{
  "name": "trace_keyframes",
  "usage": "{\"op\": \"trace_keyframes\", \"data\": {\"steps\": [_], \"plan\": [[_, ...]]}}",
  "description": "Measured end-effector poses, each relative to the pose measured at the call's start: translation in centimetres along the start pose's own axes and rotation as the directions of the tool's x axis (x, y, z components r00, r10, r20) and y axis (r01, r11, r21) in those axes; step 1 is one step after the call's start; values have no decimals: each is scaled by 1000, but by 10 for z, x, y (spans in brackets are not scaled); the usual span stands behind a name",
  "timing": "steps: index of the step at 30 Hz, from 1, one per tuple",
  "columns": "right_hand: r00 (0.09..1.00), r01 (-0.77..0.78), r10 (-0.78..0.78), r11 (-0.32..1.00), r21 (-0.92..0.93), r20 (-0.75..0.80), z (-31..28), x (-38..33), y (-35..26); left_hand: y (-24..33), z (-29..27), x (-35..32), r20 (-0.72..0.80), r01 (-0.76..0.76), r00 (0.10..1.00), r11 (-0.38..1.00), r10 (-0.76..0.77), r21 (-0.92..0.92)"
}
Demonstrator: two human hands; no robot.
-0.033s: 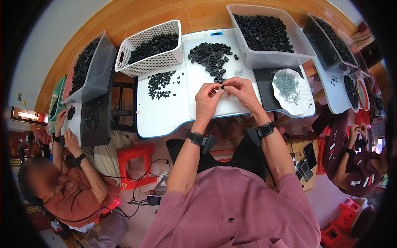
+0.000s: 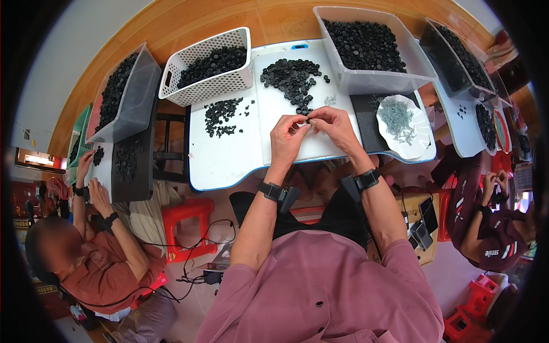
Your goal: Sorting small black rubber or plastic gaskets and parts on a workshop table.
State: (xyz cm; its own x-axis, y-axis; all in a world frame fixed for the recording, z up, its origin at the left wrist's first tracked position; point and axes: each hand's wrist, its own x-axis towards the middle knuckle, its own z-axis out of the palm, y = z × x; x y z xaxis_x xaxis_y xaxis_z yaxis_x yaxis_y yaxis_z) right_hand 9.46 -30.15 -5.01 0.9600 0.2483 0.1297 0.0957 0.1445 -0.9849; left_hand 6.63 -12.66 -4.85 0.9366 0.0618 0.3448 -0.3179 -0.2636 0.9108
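Observation:
My left hand (image 2: 287, 137) and my right hand (image 2: 334, 128) meet over the white work tray (image 2: 229, 166), fingertips pinched together on a small black part (image 2: 309, 120). Just beyond my fingers lies a pile of small black parts (image 2: 291, 77). A smaller, scattered group of black parts (image 2: 220, 114) lies to the left on the same tray. Each wrist wears a black band with a small device. What passes between the fingertips is too small to make out.
A white perforated basket (image 2: 209, 68) and a clear bin (image 2: 372, 48) of black parts stand behind the tray. A white plate of grey screws (image 2: 400, 123) sits to the right on a black mat. Co-workers sit left (image 2: 86, 246) and right (image 2: 497, 223). A red stool (image 2: 189, 226) stands below the table.

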Motion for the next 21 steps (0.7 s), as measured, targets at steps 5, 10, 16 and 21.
{"op": "trace_keyframes", "data": {"steps": [5,10,16,21], "plan": [[977,39,-47,998,-39,-210,-1,-3,1,-3,6,-1,-46,-49,997,980,59,192],[932,95,-115,993,-76,-343,1,-2,2,-7,12,2,-24,-131,988,902,154,412],[949,86,-154,967,-241,-276,4,-4,7,-5,16,9,6,27,999,912,-32,410],[942,115,-205,942,-316,-267,9,-4,3,0,20,7,-14,-28,999,886,39,462]]}}
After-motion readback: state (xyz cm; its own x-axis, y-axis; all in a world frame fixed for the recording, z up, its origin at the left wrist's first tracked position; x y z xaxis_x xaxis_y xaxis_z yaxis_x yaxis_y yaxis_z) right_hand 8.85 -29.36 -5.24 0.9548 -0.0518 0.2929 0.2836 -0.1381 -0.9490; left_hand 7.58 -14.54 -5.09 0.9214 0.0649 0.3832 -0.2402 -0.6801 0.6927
